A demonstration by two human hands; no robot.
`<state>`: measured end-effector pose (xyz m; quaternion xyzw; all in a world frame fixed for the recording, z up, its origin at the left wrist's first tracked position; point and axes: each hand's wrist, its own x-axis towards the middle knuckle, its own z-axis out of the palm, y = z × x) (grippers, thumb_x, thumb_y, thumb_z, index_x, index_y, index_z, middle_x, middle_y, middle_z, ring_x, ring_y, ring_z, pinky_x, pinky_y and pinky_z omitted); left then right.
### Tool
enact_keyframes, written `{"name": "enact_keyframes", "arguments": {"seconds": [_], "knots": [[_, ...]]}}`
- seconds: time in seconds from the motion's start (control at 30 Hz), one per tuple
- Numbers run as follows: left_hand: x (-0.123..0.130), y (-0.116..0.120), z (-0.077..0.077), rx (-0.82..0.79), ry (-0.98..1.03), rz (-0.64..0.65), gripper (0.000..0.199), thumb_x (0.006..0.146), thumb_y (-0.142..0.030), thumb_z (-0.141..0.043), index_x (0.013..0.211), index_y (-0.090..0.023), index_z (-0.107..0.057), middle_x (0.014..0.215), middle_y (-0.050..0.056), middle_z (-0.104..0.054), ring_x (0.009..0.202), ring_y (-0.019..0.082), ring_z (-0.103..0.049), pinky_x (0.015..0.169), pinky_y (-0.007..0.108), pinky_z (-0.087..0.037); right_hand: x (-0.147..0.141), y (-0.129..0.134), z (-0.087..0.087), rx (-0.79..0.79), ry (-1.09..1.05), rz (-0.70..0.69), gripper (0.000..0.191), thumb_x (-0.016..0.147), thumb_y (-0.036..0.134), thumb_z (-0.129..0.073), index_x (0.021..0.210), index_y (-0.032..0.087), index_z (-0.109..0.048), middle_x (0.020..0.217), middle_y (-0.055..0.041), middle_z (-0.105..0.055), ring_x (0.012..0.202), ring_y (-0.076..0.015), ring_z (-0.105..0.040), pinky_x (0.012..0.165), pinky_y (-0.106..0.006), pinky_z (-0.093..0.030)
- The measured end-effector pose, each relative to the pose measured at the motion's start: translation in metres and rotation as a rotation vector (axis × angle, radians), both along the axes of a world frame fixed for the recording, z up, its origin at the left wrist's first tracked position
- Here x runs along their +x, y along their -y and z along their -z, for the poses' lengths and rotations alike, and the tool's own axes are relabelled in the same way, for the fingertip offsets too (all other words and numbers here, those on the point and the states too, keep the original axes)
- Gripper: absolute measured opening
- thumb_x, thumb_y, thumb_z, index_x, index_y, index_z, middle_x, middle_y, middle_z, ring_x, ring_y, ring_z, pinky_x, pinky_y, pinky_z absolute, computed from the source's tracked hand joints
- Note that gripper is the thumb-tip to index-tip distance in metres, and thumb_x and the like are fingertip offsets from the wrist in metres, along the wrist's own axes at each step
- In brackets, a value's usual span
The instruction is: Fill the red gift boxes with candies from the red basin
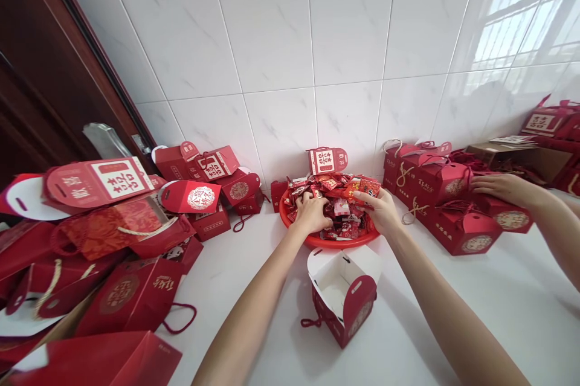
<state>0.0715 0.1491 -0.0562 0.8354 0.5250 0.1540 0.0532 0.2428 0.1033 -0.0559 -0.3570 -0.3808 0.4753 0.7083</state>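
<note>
A red plastic basin (281,212) heaped with wrapped candies (347,228) stands against the wall. My left hand (312,215) reaches into the candies, its fingers bent and apart, the tips partly hidden among the wrappers. At the basin's right side, my right hand (384,209) pinches a shiny red-orange packet (363,186) between thumb and fingers. In front of the basin, between my forearms, sits a red gift box (338,310) with its flaps up and its white inside showing. A dark red cord loop sticks out at its left.
Red gift boxes (131,295) pile up on the left; more closed boxes (462,226) stand on the right. Another person's hand (507,188) rests on a box there. A cardboard carton (550,162) is behind it. A tiled wall (281,29) bounds the white tabletop (240,253).
</note>
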Motion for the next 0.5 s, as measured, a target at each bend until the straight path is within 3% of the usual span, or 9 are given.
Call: {"name": "enact_keyframes", "arguments": {"seconds": [0.17, 0.33, 0.5], "knots": [[0.001, -0.002, 0.001, 0.02, 0.151, 0.018, 0.027, 0.072, -0.021, -0.068, 0.097, -0.02, -0.076, 0.092, 0.008, -0.076, 0.102, 0.032, -0.066, 0.094, 0.043, -0.047, 0.0, 0.0, 0.0, -0.003, 0.001, -0.002, 0.041, 0.045, 0.035, -0.094, 0.078, 0.019, -0.075, 0.08, -0.0027, -0.078, 0.067, -0.0197, -0.069, 0.057, -0.028, -0.054], [-0.002, -0.003, 0.0, 0.053, 0.33, -0.02, 0.029, 0.078, -0.018, -0.059, 0.103, -0.018, -0.074, 0.081, 0.004, -0.074, 0.079, 0.022, -0.068, 0.078, 0.031, -0.051, 0.0, 0.001, -0.001, -0.01, 0.03, -0.008, 0.038, 0.047, 0.037, -0.092, 0.077, 0.019, -0.075, 0.08, -0.0033, -0.078, 0.066, -0.0194, -0.068, 0.058, -0.029, -0.055], [-0.009, -0.006, 0.003, 0.106, 0.878, -0.016, 0.013, 0.074, -0.018, -0.058, 0.08, -0.02, -0.068, 0.055, -0.005, -0.057, 0.058, 0.015, -0.057, 0.065, 0.027, -0.046, 0.0, 0.002, -0.002, -0.024, 0.023, -0.014, 0.04, 0.046, 0.035, -0.093, 0.079, 0.019, -0.076, 0.081, -0.0032, -0.078, 0.068, -0.0193, -0.068, 0.059, -0.029, -0.054]]}}
